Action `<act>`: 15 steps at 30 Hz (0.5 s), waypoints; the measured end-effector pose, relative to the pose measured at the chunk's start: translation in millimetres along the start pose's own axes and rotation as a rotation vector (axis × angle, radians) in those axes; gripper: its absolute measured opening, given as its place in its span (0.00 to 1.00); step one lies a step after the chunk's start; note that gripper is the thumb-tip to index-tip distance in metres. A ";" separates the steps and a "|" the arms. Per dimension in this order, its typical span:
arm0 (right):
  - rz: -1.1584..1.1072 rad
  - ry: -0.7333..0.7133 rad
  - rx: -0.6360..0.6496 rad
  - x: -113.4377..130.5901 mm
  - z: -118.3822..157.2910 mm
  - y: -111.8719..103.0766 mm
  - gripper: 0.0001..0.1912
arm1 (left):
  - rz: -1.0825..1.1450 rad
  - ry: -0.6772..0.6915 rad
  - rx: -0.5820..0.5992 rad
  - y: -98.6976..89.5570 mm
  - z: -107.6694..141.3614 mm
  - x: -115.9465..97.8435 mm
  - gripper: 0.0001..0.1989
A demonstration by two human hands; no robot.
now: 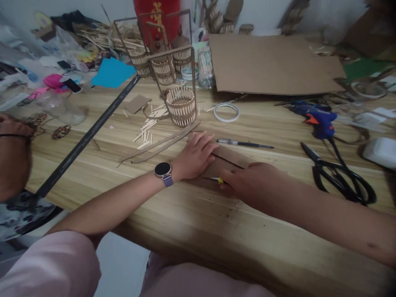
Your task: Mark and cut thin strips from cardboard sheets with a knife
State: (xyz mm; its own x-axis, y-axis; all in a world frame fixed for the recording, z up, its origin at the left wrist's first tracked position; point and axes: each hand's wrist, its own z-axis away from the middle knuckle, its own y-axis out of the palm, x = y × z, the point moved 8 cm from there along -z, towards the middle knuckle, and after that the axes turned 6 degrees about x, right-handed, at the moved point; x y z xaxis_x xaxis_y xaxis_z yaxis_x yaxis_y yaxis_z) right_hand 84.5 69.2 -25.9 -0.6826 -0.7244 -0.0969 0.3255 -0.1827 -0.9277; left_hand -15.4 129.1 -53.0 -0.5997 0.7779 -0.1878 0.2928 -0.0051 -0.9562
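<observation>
My left hand point(198, 154) lies flat with its fingers spread, pressing on a narrow brown cardboard piece point(215, 167) on the table. In my right hand point(247, 179) is a yellow craft knife point(220, 180), its blade pointing left along the near side of the cardboard. My fingers hide most of the knife's handle. A dark line or gap runs along the cardboard between my hands. Just beyond it rests a pen point(247, 143). Thin cardboard strips point(154, 150) lie left of my left hand, and a small stick basket point(182, 108) with a tall handle stands behind it.
Scissors point(337, 177) and a blue glue gun point(321, 119) lie at the right. A large cardboard sheet point(272, 66) and a tape roll point(226, 112) are farther back. A long dark ruler point(93, 132) slants across the left, near another person's arm point(14, 161).
</observation>
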 end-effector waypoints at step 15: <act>-0.010 -0.030 0.014 0.8 -4.8 6.8 0.12 | 0.034 -0.005 0.027 1.9 -2.3 -3.2 0.19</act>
State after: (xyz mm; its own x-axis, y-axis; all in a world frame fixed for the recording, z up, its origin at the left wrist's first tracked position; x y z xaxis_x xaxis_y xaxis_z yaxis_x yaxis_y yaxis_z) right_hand 83.1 70.5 -34.0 -0.6663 -0.7417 -0.0765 0.3279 -0.1993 -0.9235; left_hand -11.2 128.1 -53.6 -0.5935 0.7739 -0.2211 0.2929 -0.0482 -0.9549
